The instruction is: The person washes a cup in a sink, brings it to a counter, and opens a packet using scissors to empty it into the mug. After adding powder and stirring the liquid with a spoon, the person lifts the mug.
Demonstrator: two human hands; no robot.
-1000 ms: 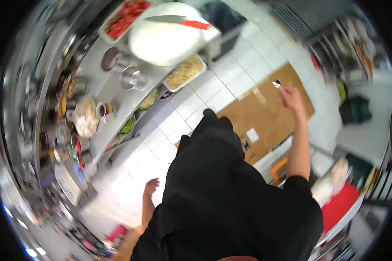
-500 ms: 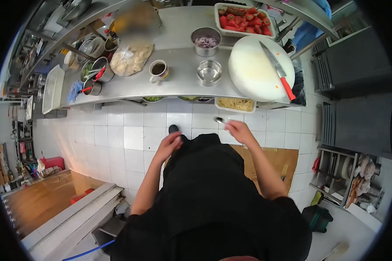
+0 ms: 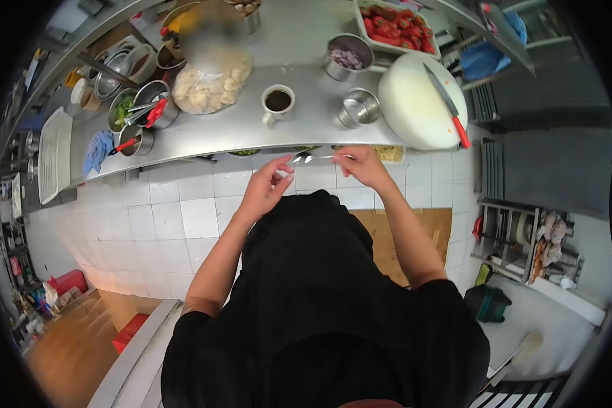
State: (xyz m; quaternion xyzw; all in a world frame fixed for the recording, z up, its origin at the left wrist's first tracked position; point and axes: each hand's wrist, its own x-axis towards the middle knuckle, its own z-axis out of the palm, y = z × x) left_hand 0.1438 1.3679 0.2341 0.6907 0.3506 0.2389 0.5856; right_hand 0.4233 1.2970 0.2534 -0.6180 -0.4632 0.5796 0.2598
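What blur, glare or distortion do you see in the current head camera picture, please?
Head view: the front edge of the counter bows and the corners are black; a smeared patch hides something just beyond the bag; highlights glint on the spoon.

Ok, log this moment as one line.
right hand: holding spoon | left hand: beside spoon bowl, contact unclear | mug: upright on counter, dark liquid inside | knife: lying on white board

Bright, with curved, dark edges
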